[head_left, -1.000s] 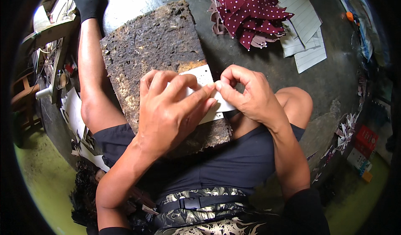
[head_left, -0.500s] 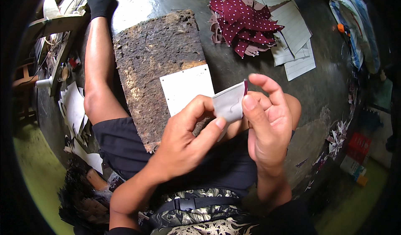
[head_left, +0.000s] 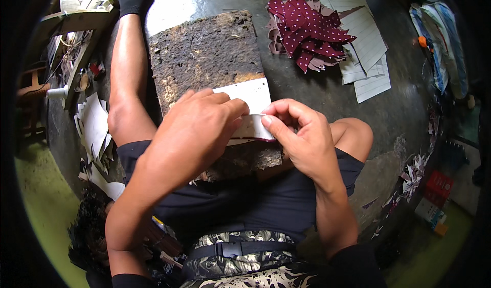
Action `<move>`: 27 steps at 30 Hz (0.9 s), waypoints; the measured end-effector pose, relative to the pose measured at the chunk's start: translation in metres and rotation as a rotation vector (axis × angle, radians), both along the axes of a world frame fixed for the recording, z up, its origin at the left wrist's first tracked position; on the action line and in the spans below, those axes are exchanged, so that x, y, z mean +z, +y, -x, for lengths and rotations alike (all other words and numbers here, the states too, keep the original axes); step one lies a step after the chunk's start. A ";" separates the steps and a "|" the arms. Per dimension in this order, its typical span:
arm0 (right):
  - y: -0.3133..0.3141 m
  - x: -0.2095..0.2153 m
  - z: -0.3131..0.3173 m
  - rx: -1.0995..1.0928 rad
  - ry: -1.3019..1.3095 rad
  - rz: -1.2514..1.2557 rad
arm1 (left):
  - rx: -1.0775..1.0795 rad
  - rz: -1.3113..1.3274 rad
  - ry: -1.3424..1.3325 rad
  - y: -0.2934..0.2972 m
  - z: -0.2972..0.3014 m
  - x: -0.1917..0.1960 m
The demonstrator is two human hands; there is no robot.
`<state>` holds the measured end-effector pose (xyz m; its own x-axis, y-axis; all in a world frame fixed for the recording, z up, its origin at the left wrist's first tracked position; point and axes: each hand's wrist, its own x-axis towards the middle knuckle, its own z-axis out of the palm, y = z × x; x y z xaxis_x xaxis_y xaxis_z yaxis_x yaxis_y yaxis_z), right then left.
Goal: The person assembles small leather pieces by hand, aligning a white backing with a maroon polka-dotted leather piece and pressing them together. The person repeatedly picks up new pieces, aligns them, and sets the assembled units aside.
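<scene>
Now, step in hand: a fold or crease being pressed into a small white piece [head_left: 254,127] with a dark red edge — judged from how both hands bear on it.
Left hand [head_left: 197,129]: lies palm-down over the piece's left part, fingers closed flat and pressing it onto the board.
Right hand [head_left: 302,139]: at 3 o'clock of the piece, thumb and forefinger pinched on its right edge, the other fingers curled in.
Where the piece is: on the near end of a rough brown board [head_left: 207,58], which rests across the lap and reaches away toward 12 o'clock; a white card [head_left: 250,92] lies on the board just under and beyond the piece, touching it.
Whether the piece is one layer or several: cannot tell, the hands hide most of it.
Next move calls for: probably a firm hold from the left hand while the right fingers run along the edge — the piece is light and could slip on the card if the pressure lets go.
Around, 1 o'clock: a heap of dark red spotted folded pieces [head_left: 307,29] on the dark floor [head_left: 327,98], well apart from the hands.
Around, 2 o'clock: lined paper sheets [head_left: 365,58], partly under that heap.
Around, 9 o'clock: white paper scraps [head_left: 94,127] beside the left leg [head_left: 125,78].
</scene>
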<state>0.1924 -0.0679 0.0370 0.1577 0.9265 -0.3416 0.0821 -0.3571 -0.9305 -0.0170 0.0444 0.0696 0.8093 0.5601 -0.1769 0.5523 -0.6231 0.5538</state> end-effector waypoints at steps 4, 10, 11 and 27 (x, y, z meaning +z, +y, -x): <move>0.001 -0.022 -0.011 -0.031 -0.137 -0.036 | 0.052 -0.329 -0.080 -0.016 -0.011 -0.016; 0.009 -0.038 -0.021 -0.052 0.000 -0.123 | 0.149 -0.317 -0.181 -0.029 -0.028 -0.031; 0.010 -0.039 -0.023 -0.062 0.114 -0.111 | 0.183 -0.254 -0.250 -0.027 -0.031 -0.038; 0.014 -0.052 -0.011 -0.154 0.091 -0.036 | 0.271 -0.246 -0.421 -0.034 -0.029 -0.067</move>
